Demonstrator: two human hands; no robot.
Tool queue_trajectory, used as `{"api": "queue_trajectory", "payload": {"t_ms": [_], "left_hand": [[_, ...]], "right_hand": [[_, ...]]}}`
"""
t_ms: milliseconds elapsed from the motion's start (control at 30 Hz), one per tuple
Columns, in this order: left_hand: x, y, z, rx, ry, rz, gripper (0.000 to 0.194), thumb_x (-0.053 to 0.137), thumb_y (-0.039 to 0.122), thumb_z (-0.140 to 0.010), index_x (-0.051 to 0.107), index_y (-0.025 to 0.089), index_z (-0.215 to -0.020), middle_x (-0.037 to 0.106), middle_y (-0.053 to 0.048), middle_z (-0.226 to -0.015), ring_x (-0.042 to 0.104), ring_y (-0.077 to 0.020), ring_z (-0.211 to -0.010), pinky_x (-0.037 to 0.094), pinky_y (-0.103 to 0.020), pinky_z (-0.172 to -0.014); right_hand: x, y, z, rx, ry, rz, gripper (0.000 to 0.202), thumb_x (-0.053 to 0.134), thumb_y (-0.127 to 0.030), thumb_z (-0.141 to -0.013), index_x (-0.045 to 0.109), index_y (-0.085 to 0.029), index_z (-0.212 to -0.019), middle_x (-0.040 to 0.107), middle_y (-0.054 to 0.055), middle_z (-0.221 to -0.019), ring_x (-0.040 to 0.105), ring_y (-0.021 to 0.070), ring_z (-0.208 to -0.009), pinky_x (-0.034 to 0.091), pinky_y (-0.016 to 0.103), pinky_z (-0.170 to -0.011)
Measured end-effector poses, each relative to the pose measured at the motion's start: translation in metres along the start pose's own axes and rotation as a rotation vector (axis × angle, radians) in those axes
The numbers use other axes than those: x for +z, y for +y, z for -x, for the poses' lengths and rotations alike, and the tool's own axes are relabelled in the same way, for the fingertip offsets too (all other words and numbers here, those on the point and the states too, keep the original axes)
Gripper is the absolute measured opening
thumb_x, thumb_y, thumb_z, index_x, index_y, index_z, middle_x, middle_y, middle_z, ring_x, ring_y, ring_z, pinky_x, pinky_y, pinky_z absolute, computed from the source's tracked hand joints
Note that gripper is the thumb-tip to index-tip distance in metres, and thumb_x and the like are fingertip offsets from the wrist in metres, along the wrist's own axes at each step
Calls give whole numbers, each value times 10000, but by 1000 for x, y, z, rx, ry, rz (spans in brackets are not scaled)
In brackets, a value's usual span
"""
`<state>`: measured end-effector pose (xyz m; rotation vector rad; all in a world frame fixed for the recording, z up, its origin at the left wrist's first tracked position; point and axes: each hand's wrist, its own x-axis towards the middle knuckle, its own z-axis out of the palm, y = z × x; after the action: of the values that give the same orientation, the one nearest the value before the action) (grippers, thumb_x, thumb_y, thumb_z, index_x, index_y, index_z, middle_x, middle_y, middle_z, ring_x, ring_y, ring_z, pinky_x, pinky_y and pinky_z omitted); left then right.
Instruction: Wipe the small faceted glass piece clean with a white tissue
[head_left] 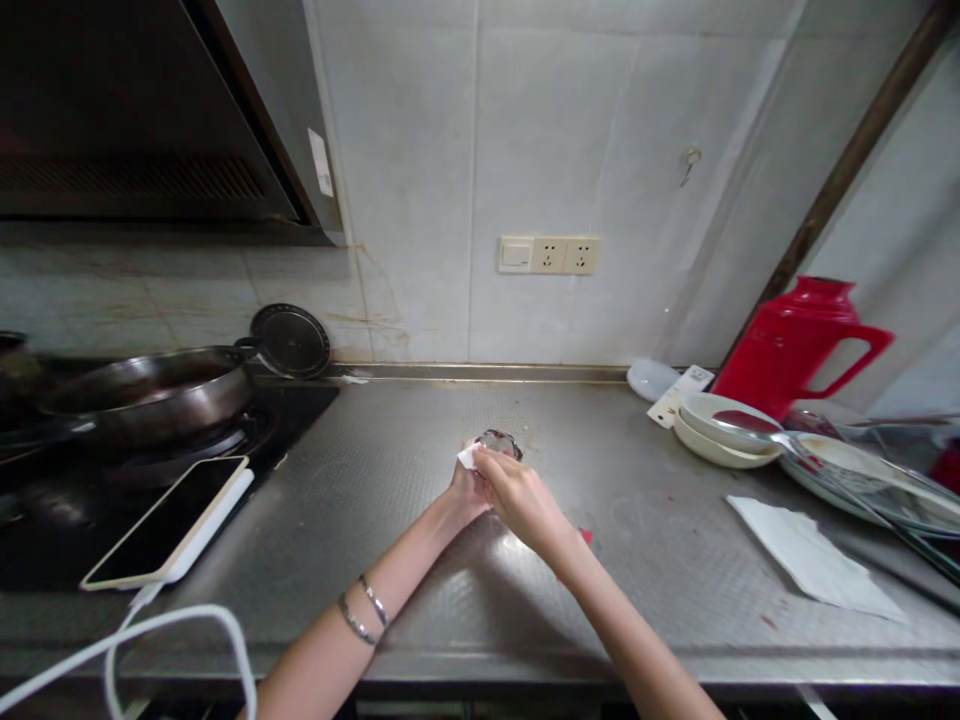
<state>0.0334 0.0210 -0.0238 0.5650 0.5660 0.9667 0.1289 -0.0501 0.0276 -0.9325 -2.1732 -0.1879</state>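
Observation:
Over the middle of the metal counter [390, 430] my two hands meet. My left hand [466, 487] is closed around a small clear glass object [501, 441] with a dark-looking, uneven rim; most of its body is hidden behind the fingers, so I cannot tell its exact kind. My right hand [519, 492] lies across it, fingers pinched on a piece of white tissue [468, 457] against the glass. Small red scraps [586, 536] lie on the counter beside my right forearm.
Left, a steel pan [161, 400] stands on the black stove near a phone [169, 525] with a white cable. At right are a red thermos [795, 345], stacked bowls [724, 440], a large plate [832, 485] and a folded paper towel [814, 560]. A range hood [142, 120] hangs upper left.

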Motion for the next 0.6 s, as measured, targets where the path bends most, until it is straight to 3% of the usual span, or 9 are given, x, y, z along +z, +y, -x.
{"api": "queue_trajectory", "payload": {"t_ms": [167, 300, 467, 533, 600], "left_hand": [[3, 11, 12, -168, 50, -6, 443, 404, 589, -796, 474, 179, -645, 469, 14, -462, 415, -104, -392, 257, -233, -419], [7, 17, 16, -241, 65, -113, 376, 502, 552, -735, 500, 179, -690, 456, 32, -443, 394, -95, -361, 223, -215, -391], [6, 20, 16, -447, -220, -287, 550, 366, 656, -747, 568, 144, -758, 589, -71, -529, 350, -95, -302, 171, -204, -313], [5, 21, 15, -517, -324, -317, 606, 327, 652, -763, 598, 115, -831, 651, -139, -632, 301, -79, -275, 149, -203, -286], [5, 23, 15, -553, -389, -321, 631, 312, 643, -772, 610, 101, -897, 669, -167, -675, 277, -69, -265, 157, -197, -272]], "right_hand": [[-14, 5, 18, -200, -43, 42, 348, 329, -3, -870, 532, -130, -1122, 657, 134, -1110, 557, 204, -1151, 369, 486, -1055], [-24, 11, 29, -278, -62, 48, 324, 336, -14, -887, 547, -110, -1112, 670, 125, -1087, 540, 202, -1174, 346, 489, -1079], [-35, 24, 39, -264, -64, -15, 391, 318, -8, -875, 543, -154, -1159, 687, 85, -1053, 635, 164, -1027, 413, 442, -1040], [-39, 32, 44, -163, 8, -61, 374, 336, -36, -884, 561, -184, -1144, 706, 59, -992, 663, 156, -964, 468, 392, -991], [-42, 40, 46, 7, 159, -89, 302, 389, -93, -899, 599, -200, -1088, 719, 53, -948, 678, 165, -933, 538, 315, -883]]}}
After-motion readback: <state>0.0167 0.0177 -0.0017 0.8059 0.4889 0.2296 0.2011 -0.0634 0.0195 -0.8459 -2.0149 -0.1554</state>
